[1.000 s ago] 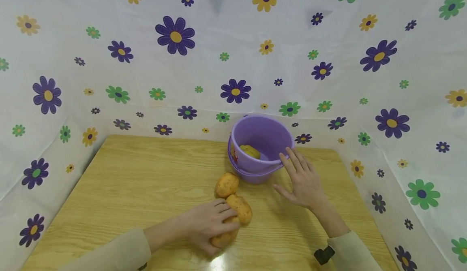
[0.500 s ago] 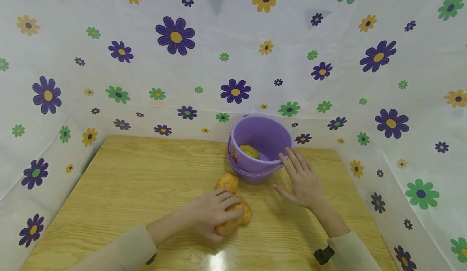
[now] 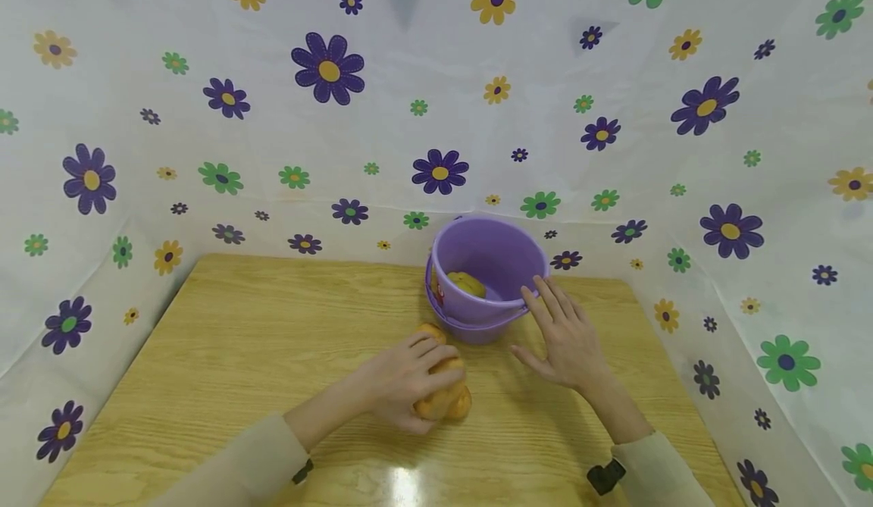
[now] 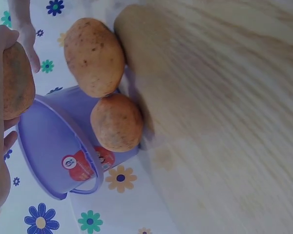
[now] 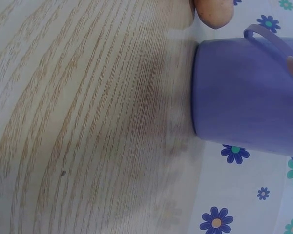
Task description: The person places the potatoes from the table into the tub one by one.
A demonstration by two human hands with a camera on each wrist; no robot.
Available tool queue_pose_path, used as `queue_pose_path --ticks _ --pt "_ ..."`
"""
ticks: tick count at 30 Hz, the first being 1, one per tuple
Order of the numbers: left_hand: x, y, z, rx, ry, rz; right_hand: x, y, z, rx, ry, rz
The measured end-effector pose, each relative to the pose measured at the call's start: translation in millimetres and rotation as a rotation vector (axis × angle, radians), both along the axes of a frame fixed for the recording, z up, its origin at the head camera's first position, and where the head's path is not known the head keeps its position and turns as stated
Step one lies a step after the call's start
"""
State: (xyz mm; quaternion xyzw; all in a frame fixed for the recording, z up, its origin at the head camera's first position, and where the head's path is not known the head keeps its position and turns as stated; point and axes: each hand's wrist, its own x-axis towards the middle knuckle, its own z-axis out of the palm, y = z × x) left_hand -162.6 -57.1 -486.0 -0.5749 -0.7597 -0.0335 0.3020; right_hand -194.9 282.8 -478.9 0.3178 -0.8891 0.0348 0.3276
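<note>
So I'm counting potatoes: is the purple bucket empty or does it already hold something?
Not empty. The purple bucket stands upright and one potato lies inside; whether more lie beneath, cannot tell.

The scene is brightly and evenly lit from above. A white glare patch is seen on the table (image 3: 402, 484) near its front edge. Soft shadows are cast beside the bucket (image 5: 244, 92). Both wrist views are blurred, and the head view is bowed at its edges.

Glossy wood-grain table (image 3: 225, 348), smooth plastic bucket (image 3: 501, 253)
</note>
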Motion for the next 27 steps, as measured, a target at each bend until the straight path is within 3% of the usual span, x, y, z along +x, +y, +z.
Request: queue_pose_path --ticks 27 --pt "-40.3 27.5 46.1 0.160 0.098 -0.013 0.6 -1.0 -0.4 0.000 0.003 0.003"
